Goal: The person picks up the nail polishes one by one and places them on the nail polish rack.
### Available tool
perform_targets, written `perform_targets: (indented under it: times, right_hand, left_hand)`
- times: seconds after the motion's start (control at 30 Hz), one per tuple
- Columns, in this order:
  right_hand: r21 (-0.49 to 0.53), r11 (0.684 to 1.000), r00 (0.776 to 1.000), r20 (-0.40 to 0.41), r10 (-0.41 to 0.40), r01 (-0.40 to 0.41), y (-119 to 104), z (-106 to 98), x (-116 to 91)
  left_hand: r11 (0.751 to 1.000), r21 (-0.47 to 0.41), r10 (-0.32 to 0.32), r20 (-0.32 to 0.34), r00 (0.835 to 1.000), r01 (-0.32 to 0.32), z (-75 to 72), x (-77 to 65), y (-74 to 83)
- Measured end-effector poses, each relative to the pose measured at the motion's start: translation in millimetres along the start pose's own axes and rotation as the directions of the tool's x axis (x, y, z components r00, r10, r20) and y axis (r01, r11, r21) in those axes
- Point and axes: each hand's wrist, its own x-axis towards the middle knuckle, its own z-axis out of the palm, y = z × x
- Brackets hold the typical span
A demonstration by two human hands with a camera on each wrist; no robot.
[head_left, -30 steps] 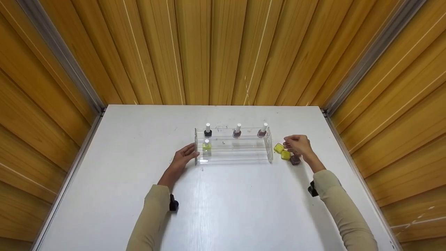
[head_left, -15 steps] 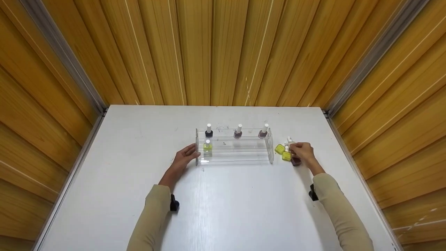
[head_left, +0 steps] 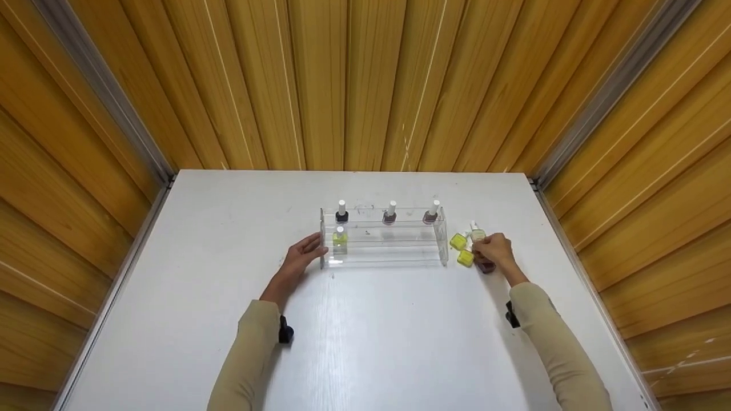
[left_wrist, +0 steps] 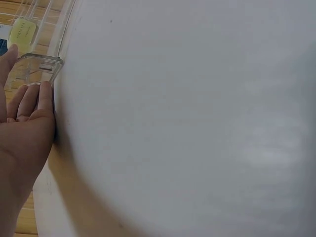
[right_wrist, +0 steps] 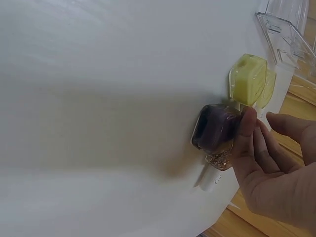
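In the head view a clear acrylic display rack (head_left: pixel 394 233) stands mid-table. My left hand (head_left: pixel 300 258) holds its left side panel, thumb in front, fingers along the outside. Three dark nail polish bottles (head_left: pixel 390 214) line its top step; a yellow-green bottle (head_left: pixel 340 236) is one step lower. My right hand (head_left: pixel 494 249) is among loose bottles right of the rack. In the right wrist view its index fingertip touches a dark purple nail polish bottle (right_wrist: pixel 217 126); the thumb is apart. Beside it lie a yellow bottle (right_wrist: pixel 249 79) and a glittery one (right_wrist: pixel 222 159). A pale bottle (head_left: pixel 478 234) lies past the fingertips.
The white table (head_left: pixel 377 337) reaches back to a wood-patterned wall (head_left: pixel 354 85). Two yellow bottles (head_left: pixel 458 241) lie close to the rack's right side panel (head_left: pixel 441 237). Each wrist carries a black camera.
My right hand has come back and down among the loose bottles. A pale, white-capped bottle now shows beyond it, and a yellow bottle has shifted slightly. My left hand has stayed at the rack.
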Motion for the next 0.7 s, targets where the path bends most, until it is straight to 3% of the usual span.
perform_targets:
  times: [0.13, 0.33, 0.53, 0.7]
  right_hand:
    - [-0.128, 0.992, 1.000, -0.014, 0.007, -0.009, -3.2, 1.6, 2.2]
    - [-0.304, 0.951, 0.999, -0.011, 0.047, -0.048, -4.9, 6.7, 7.9]
    - [-0.315, 0.946, 0.997, -0.017, 0.077, -0.079, -3.5, 10.0, 11.2]
    - [-0.245, 0.967, 0.997, -0.020, 0.071, -0.073, -0.6, 8.1, 12.0]
  left_hand:
    - [1.000, -0.005, -0.013, -0.004, 1.000, 0.013, -0.2, -0.1, -0.3]
    - [1.000, 0.014, -0.009, 0.017, 1.000, 0.009, 0.8, -2.6, -0.4]
    - [1.000, -0.010, 0.018, 0.030, 0.999, -0.018, 0.0, -2.0, -0.6]
    - [1.000, -0.008, 0.021, 0.030, 0.999, -0.021, -2.0, -1.1, -0.1]
